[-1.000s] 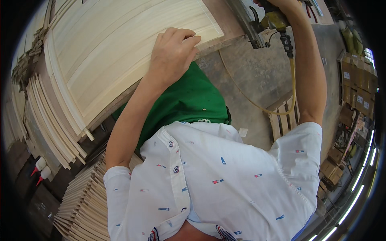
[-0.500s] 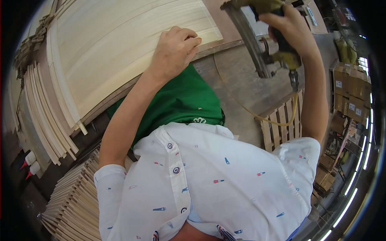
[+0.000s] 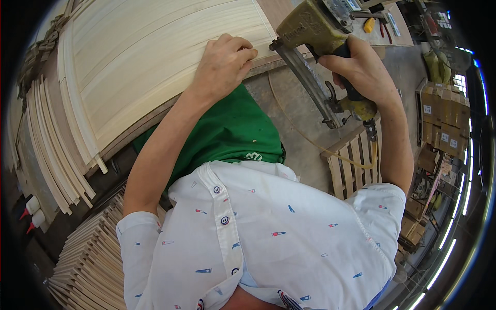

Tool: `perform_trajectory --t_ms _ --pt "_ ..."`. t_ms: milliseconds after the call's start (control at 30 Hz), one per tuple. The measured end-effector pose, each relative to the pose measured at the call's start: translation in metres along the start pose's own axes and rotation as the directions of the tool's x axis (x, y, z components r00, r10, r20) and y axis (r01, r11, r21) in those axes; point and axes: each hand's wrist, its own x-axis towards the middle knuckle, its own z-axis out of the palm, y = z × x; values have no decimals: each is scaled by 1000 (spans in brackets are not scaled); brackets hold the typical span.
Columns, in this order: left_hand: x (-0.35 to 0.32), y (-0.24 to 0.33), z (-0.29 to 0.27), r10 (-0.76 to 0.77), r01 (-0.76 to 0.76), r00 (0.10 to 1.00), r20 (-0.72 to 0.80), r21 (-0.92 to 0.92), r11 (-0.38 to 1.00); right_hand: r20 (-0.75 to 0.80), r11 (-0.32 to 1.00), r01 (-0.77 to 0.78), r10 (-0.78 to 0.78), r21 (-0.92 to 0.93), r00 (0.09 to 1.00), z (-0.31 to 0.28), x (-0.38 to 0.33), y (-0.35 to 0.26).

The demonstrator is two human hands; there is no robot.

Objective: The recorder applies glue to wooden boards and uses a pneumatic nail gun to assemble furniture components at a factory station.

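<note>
A pale wooden panel (image 3: 160,49) with boards and edge strips lies on the workbench. My left hand (image 3: 222,64) rests at the panel's near edge, fingers curled onto the wood; the fingertips are partly hidden. To its right, my right hand (image 3: 364,70) is wrapped around the dark grip of an olive-yellow pneumatic nail gun (image 3: 312,28). The gun's nose is at the panel's right corner, and its long metal magazine slants down toward me. A yellow air hose (image 3: 356,164) runs from the base of the grip.
Long wooden strips (image 3: 49,144) lie left of the panel. Stacked slats (image 3: 95,248) and two white red-tipped glue bottles (image 3: 32,206) sit lower left. Red-handled pliers (image 3: 385,32) are on the far bench. A wooden pallet (image 3: 351,155) and cardboard boxes (image 3: 444,113) stand right.
My right hand has brought the nail gun down and left, its nose coming to the panel's right corner. The far bench's tools have come into view. My left hand stays on the panel edge.
</note>
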Motion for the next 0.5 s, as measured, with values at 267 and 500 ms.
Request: perform_trajectory --t_ms 267,500 --pt "-1 -8 -1 6 -5 1000 -30 14 1000 8 999 18 -18 -32 1000 1 -3 -9" --pt "-59 -19 -45 -103 109 993 -65 96 989 -108 994 -98 103 51 989 11 -17 -17"
